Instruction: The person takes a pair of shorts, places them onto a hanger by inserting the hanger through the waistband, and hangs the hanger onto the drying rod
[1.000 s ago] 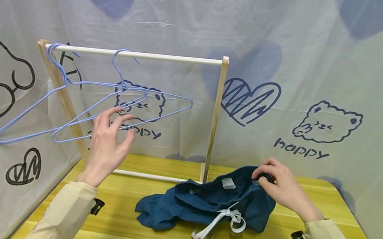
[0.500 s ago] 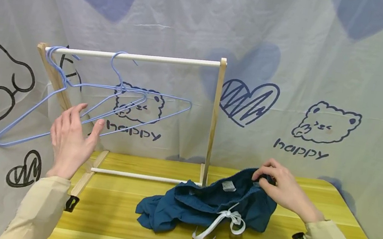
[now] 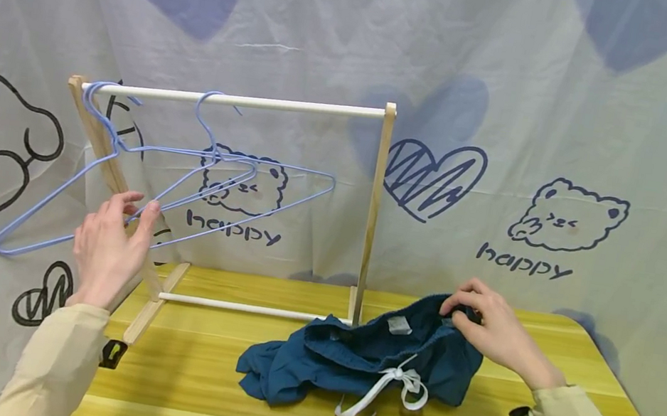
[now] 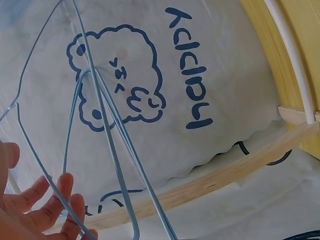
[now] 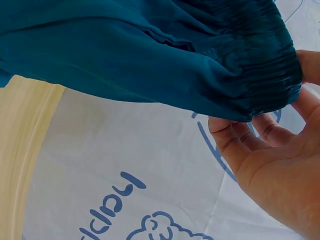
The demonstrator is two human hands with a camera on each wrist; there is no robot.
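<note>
Dark blue drawstring shorts lie bunched on the table, their waist opening facing up and a white drawstring tied in a bow at the front. My right hand grips the elastic waistband at its right end, thumb on one side and fingers beneath. Light blue wire hangers hang from the rack's top rail. My left hand is raised at their lower part, its fingers bent slightly. In the left wrist view, a hanger wire runs across the front of the fingers, with the thumb apart from them.
The small rack has a white top rail, a wooden right post and a low white bar near the yellow wooden table. A pale printed cloth stands behind and at the sides.
My left hand has moved left and slightly down along the hangers, from their middle to the lower left side. My right hand and the shorts have stayed in place.
</note>
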